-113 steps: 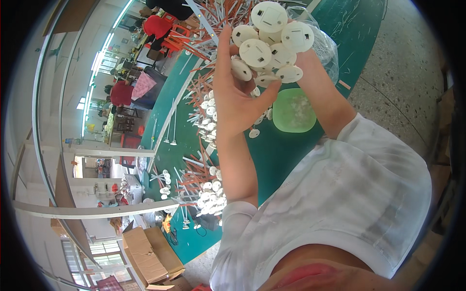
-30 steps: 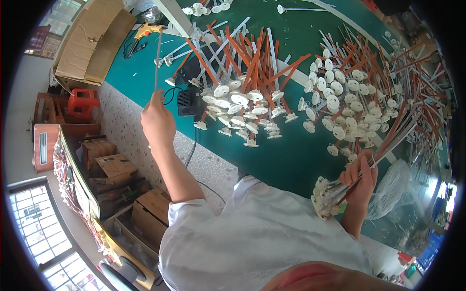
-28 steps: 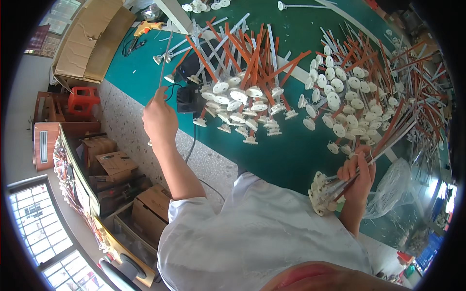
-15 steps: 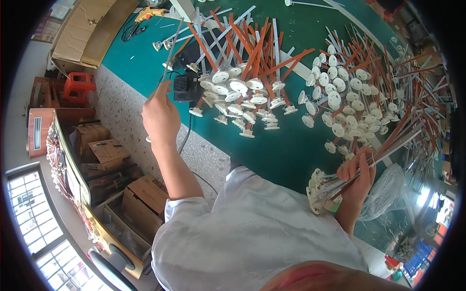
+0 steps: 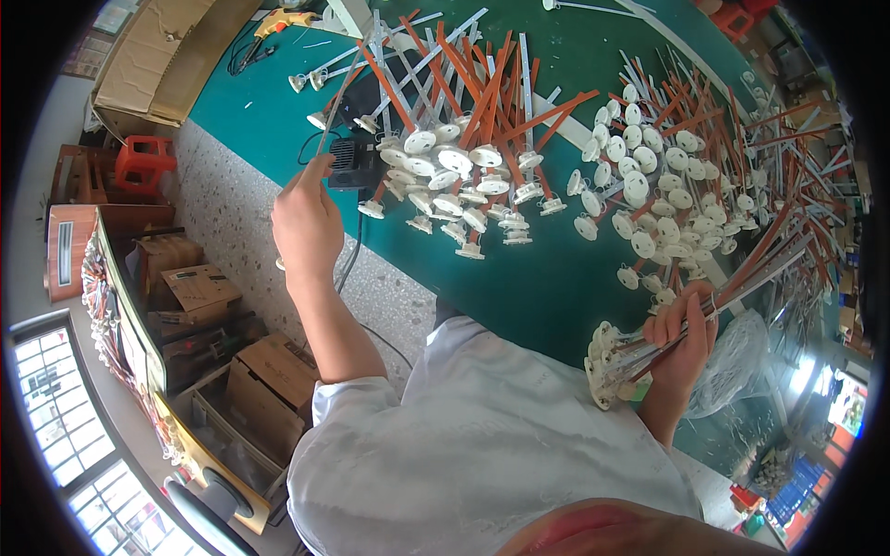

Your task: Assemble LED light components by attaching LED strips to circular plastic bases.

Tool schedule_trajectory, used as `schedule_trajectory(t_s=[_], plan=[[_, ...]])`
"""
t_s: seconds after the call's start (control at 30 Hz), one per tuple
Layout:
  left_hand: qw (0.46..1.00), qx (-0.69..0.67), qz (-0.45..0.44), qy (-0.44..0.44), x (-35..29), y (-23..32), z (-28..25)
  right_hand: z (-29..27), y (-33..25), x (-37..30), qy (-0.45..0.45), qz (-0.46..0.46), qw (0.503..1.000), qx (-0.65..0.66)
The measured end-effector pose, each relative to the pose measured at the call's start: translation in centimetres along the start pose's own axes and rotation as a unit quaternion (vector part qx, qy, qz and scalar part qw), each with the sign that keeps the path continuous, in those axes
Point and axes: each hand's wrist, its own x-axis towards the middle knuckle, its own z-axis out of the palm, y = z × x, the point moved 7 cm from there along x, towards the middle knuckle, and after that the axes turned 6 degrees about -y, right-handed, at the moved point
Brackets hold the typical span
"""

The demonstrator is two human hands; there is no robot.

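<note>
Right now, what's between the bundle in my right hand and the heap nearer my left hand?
In the head view, only bare green tabletop shows between the bundle and that heap.

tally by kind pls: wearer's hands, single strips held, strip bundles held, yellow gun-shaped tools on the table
Left hand and right hand: 2
Single held strip: 1
Held strip bundle: 1
Yellow gun-shaped tool: 1
Total: 5

The place looks like a workshop: a broad green table (image 5: 519, 301) carries crowded heaps of orange and grey strips with round white discs (image 5: 454, 161), dozens of them alike. A yellow gun-shaped tool (image 5: 286, 18) lies toward the table's left end, a black vented device (image 5: 349, 157) close to its near edge. Cardboard boxes (image 5: 273, 375) and a red plastic stool (image 5: 146, 148) crowd the speckled floor (image 5: 232, 208).
</note>
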Motion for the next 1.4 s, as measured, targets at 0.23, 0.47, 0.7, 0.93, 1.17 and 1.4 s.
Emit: schedule_trajectory(t_s=[0.23, 0.47, 0.7, 0.93, 1.17, 1.4], plan=[[1.000, 0.001, 0.006, -0.004, 0.1, 0.1, 0.0, 0.1, 0.1, 0.1, 0.001, 0.001, 1.000, 0.007], [0.995, -0.071, 0.062, 0.014, 0.1, 0.6, -0.2, 0.3, 0.4, 0.3, 0.004, 0.008, 1.000, 0.024], [0.994, -0.084, 0.069, 0.031, 0.5, 1.0, -0.5, -0.1, 0.4, 0.5, 0.010, 0.008, 1.000, 0.024], [0.993, -0.090, 0.068, 0.034, 0.4, 1.0, -0.3, -0.4, 0.5, 0.5, 0.014, 0.009, 0.999, 0.030], [0.979, -0.163, 0.101, 0.063, -0.3, 0.3, -0.8, 3.4, 3.0, 2.9, -0.010, 0.127, 0.992, 0.025], [0.965, -0.227, 0.098, 0.091, -3.6, -2.1, -2.6, 13.5, 6.0, 10.5, -0.207, 0.182, 0.959, -0.072]])
